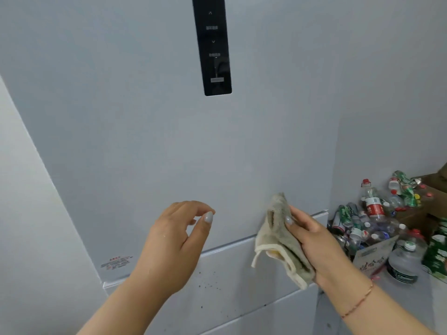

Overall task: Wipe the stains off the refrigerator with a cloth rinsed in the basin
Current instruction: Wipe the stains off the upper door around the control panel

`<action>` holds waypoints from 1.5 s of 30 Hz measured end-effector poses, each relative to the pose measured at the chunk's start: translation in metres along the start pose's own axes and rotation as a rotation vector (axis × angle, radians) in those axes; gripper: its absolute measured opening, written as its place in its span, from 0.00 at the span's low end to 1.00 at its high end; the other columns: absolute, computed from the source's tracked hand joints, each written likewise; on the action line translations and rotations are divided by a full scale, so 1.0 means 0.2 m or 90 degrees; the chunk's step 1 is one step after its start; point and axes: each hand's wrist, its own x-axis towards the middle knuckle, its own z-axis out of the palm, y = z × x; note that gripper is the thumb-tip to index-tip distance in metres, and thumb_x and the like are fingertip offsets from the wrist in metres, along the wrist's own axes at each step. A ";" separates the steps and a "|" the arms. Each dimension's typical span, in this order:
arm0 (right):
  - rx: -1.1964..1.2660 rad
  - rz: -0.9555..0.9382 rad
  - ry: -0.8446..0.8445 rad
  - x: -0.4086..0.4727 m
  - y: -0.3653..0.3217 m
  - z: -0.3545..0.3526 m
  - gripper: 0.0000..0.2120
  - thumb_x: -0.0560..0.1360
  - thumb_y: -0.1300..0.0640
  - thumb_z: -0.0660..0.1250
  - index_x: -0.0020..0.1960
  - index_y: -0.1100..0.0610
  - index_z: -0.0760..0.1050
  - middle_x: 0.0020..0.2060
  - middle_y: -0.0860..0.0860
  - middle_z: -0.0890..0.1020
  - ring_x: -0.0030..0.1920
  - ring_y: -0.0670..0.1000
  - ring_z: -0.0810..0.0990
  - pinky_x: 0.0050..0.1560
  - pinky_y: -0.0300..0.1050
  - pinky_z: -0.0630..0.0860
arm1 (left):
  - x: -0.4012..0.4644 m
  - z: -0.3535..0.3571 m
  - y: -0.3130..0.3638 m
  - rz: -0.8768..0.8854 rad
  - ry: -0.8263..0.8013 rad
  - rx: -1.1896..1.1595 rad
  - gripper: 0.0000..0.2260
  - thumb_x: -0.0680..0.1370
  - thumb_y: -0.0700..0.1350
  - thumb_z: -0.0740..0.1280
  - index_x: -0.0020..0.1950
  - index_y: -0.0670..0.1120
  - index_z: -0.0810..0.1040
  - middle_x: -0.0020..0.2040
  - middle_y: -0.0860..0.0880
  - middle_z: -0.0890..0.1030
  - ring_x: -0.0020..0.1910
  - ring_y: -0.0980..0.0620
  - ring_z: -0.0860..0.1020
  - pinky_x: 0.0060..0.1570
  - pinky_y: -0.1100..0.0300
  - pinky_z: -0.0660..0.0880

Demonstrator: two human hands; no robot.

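Fridge (pixel 145 117): pale door with a black panel (pixel 212 44); dark stains (pixel 208 284) speckle the lower drawer front.
Bottles (pixel 372 221): heaped at right, apart.
Right hand (pixel 321 247): grasps the folded cloth (pixel 280 238) against the door, likely ready to wipe downward.
Left hand (pixel 174 240): released, fingers loosely curled, holding nothing.
Basin: unseen.

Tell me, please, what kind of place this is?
Probably a home kitchen corner: a tall refrigerator with a black control panel, and a heap of empty bottles and cans beside it.
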 end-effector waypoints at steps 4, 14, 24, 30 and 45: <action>0.124 0.062 -0.106 -0.04 0.02 0.25 0.11 0.77 0.63 0.62 0.56 0.55 0.80 0.45 0.58 0.83 0.35 0.52 0.82 0.30 0.44 0.79 | -0.05 -0.04 -0.03 -0.143 -0.045 -0.071 0.07 0.80 0.51 0.61 0.45 0.55 0.79 0.40 0.58 0.80 0.39 0.63 0.76 0.36 0.71 0.70; 0.338 0.317 -0.298 -0.12 0.09 0.74 0.16 0.81 0.53 0.56 0.59 0.60 0.77 0.48 0.63 0.82 0.46 0.61 0.83 0.43 0.54 0.81 | -0.19 -0.24 -0.21 -0.566 -0.039 -0.616 0.14 0.78 0.50 0.64 0.51 0.39 0.80 0.43 0.40 0.82 0.45 0.42 0.81 0.47 0.47 0.80; 0.414 0.380 -0.397 -0.21 0.34 1.11 0.25 0.79 0.42 0.54 0.55 0.60 0.80 0.54 0.61 0.81 0.55 0.62 0.81 0.57 0.65 0.73 | -0.49 -0.56 -0.46 -0.532 0.259 -0.718 0.11 0.81 0.42 0.60 0.56 0.38 0.78 0.49 0.41 0.85 0.45 0.46 0.84 0.47 0.46 0.81; 0.402 0.482 -0.467 -0.30 0.54 1.35 0.31 0.79 0.36 0.50 0.56 0.58 0.82 0.58 0.62 0.80 0.58 0.63 0.79 0.63 0.61 0.70 | -0.71 -0.72 -0.58 -0.557 0.432 -0.621 0.10 0.83 0.43 0.58 0.53 0.42 0.79 0.47 0.42 0.85 0.44 0.44 0.83 0.47 0.43 0.80; 0.303 0.732 -0.591 -0.84 1.01 1.76 0.21 0.77 0.46 0.57 0.57 0.58 0.79 0.55 0.61 0.81 0.53 0.63 0.81 0.55 0.67 0.73 | -1.58 -1.00 -0.56 -0.787 0.642 0.051 0.13 0.78 0.53 0.64 0.45 0.43 0.77 0.37 0.43 0.79 0.37 0.42 0.80 0.42 0.46 0.81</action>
